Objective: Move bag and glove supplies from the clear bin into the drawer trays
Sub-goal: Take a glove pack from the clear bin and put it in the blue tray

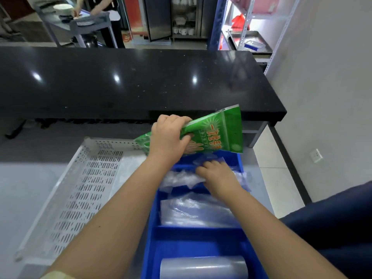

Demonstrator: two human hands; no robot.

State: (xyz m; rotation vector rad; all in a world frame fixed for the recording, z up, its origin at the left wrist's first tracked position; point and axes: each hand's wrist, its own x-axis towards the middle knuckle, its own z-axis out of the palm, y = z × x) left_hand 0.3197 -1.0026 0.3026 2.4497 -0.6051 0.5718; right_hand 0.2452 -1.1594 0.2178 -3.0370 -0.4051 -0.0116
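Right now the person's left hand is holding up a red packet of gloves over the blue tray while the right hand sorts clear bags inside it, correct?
Not quite: the packet is green, not red, as the head view shows. The left hand holds it over the blue tray while the right hand sorts clear bags inside it.
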